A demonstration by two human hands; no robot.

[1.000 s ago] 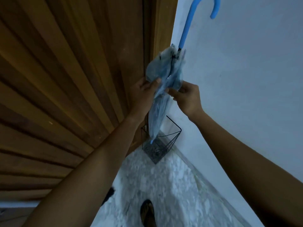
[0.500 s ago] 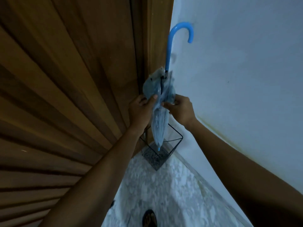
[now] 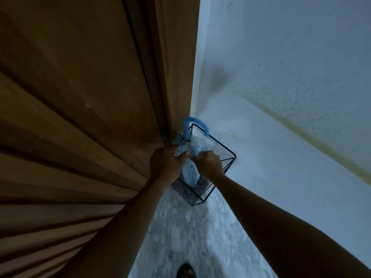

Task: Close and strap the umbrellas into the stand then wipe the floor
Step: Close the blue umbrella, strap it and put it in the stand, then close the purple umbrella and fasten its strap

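The umbrella (image 3: 191,171) stands near upright inside the stand (image 3: 224,167), folded, its lower end down on the stand's speckled base. Its blue crook handle (image 3: 187,125) rises above the stand's top rim, blurred at the curve. Both hands meet at the bunched canopy just below the handle. The left hand (image 3: 165,164) is closed around the canopy from the door side, thumb across the front. The right hand (image 3: 208,164) is closed on the canopy from the wall side, fingers pinching the fabric; whether it holds a strap cannot be told. The two hands touch or nearly touch at the fingertips.

The stand is a black wire frame, square in plan, set in the corner between the wooden door (image 3: 80,117) and the white wall (image 3: 281,97), on the marbled floor (image 3: 190,233). It holds this one umbrella. A dark shoe (image 3: 185,271) shows at the bottom edge, well apart from the stand.
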